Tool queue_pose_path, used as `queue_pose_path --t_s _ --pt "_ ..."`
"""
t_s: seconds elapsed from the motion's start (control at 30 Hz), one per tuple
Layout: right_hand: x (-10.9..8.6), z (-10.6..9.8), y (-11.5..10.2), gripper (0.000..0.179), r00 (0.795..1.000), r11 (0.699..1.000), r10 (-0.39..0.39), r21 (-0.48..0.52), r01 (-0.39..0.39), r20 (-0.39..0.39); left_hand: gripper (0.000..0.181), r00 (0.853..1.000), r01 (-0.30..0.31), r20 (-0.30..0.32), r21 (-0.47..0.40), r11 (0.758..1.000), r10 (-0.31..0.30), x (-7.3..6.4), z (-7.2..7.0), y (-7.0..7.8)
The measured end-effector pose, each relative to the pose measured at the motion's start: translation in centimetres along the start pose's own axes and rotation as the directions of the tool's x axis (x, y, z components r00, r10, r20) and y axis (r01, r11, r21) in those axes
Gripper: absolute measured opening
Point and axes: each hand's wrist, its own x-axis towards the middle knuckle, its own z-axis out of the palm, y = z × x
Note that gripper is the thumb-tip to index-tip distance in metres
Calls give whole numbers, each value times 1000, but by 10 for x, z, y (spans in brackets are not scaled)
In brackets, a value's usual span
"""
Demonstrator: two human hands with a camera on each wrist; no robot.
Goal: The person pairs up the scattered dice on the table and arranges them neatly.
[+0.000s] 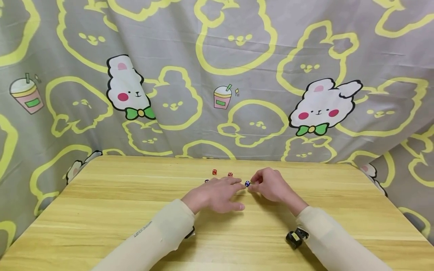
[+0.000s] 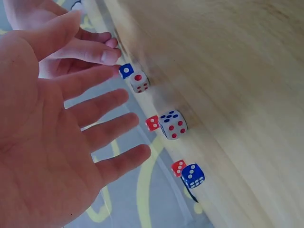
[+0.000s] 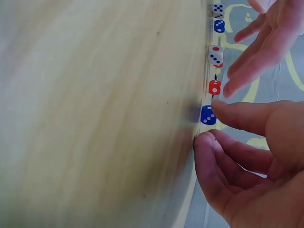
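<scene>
My left hand (image 1: 222,192) is spread palm down over the table, fingers pointing toward the small dice. Under it, hidden in the head view, a white die (image 2: 139,81) and another white die (image 2: 173,124) show in the left wrist view. At the tips of my right hand (image 1: 272,185) sits a blue die (image 1: 247,183). The right thumb (image 3: 240,116) overlaps its corner in the right wrist view, while a narrow gap shows between die and forefinger. Two red dice, a left one (image 1: 214,172) and a right one (image 1: 230,174), lie behind the hands. Another blue die (image 2: 193,175) is mostly covered by my left hand.
The light wooden table (image 1: 135,180) ends against a grey patterned curtain (image 1: 210,124) at the back and sides. A black wrist camera (image 1: 294,239) hangs below the right sleeve.
</scene>
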Motion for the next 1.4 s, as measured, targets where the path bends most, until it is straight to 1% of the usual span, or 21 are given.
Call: queue_pose_path --t_s 0.1,0.2,0.47,0.7,0.93,1.13,1.27,1.4 --pt "3 2 -1 15 1000 1000 4 7 -4 7 66 1000 -3 25 6 1000 3 3 0 0" --pt "6 3 -1 13 1000 1000 14 11 -14 8 68 999 -19 45 12 1000 18 5 -1 -1" --pt "9 6 -1 7 1000 1000 14 12 -15 11 69 997 -48 61 6 999 47 6 0 -3" --pt "7 7 -3 4 999 1000 18 2 -18 26 68 996 -72 46 28 997 71 5 2 -4" --pt "2 6 -4 4 999 1000 12 -7 -11 40 65 994 -103 34 43 994 101 -3 4 -2" --pt "0 5 -4 4 999 1000 0 -6 0 47 65 996 -94 13 61 994 93 -9 6 1" --pt "-3 4 -5 4 998 1000 -4 11 3 69 64 997 -79 1 65 995 79 -12 9 4" --pt "-6 4 -6 4 996 1000 -9 30 6 94 65 997 -76 -7 64 995 77 -15 11 6"
